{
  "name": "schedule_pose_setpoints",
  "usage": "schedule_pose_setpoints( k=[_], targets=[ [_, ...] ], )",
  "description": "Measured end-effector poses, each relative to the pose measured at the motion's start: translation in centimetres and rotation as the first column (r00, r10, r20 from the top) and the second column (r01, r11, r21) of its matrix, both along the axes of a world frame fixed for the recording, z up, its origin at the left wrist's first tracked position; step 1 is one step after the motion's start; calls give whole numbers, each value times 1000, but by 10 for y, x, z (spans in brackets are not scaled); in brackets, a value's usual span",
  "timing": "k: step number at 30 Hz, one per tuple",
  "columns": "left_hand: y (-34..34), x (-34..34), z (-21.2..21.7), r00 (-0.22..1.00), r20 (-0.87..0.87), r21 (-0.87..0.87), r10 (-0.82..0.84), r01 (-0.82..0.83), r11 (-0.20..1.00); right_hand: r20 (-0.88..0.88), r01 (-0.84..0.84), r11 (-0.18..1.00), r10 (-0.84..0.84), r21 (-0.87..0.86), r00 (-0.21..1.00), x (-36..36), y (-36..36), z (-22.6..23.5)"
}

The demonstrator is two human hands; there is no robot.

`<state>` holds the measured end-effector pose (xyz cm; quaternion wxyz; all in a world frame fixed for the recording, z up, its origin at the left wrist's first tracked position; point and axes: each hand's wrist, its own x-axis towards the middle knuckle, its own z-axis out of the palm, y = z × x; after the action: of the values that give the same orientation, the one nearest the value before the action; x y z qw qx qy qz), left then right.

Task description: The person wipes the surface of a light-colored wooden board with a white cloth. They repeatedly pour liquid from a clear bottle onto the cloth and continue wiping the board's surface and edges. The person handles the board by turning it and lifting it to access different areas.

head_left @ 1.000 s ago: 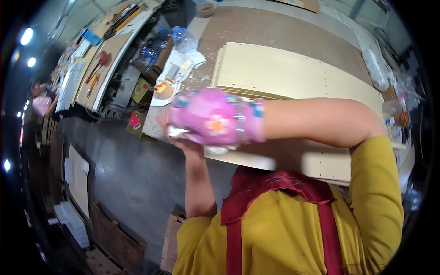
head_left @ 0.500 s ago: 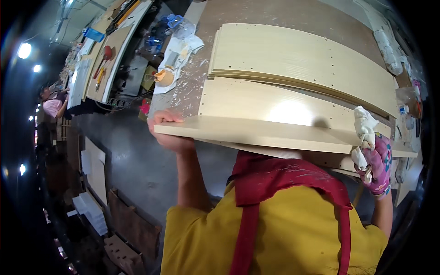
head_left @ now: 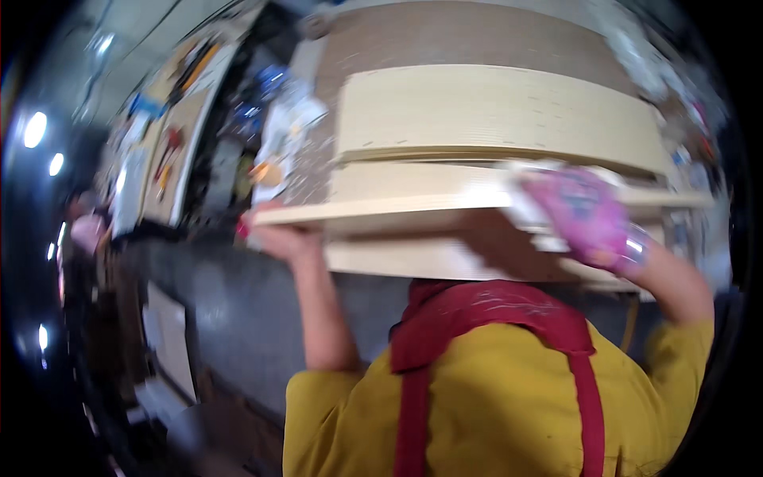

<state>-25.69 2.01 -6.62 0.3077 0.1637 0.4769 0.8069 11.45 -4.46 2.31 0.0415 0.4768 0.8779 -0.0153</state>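
My bare left hand (head_left: 280, 238) grips the left end of a long pale board (head_left: 397, 208), which is tilted up with its long edge toward the top. On the right, my right hand (head_left: 580, 215), in a pink patterned glove, presses a white cloth (head_left: 513, 207) against that board a little right of its middle. Glove and cloth are smeared by motion, so the fingertips are unclear. Beneath the held board, another pale board (head_left: 389, 258) lies along the near side of the table. Part of it is in shadow.
A stack of pale drilled boards (head_left: 493, 111) lies on the brown worktable (head_left: 477, 36). To its left are a white cloth sheet (head_left: 282, 131) and an orange cup-like thing (head_left: 266, 173). Farther left stands a side bench (head_left: 184, 147) with tools, and a person in pink (head_left: 87, 232).
My right hand and the cloth have moved left along the board from its right end. The held board has tipped more upright. The whole view has shifted slightly.
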Motion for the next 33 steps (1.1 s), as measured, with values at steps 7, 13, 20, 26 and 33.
schedule_pose_setpoints(
  k=[7, 13, 20, 26, 33],
  targets=[
    [3, -33, -35, 905, -425, -213, 6, -106, 971, -706, -60, 993, 115, 102, 699, -215, 39, -33],
    [5, 4, -5, 859, -512, -261, 7, -164, 951, -632, -132, 931, 330, 340, 701, -167, 29, -29],
    [3, 12, 5, 994, -108, -80, 17, -25, 996, 47, -33, 934, 17, 356, 999, 62, -37, -8],
    [-2, 4, 6, 967, -253, -63, -17, 1, 998, -71, 73, 885, -45, 460, 996, 195, -77, -7],
    [-25, 43, 68, -127, -991, 15, 51, 271, 963, -106, -9, 897, 62, 442, 992, 200, -71, -7]
  ],
)
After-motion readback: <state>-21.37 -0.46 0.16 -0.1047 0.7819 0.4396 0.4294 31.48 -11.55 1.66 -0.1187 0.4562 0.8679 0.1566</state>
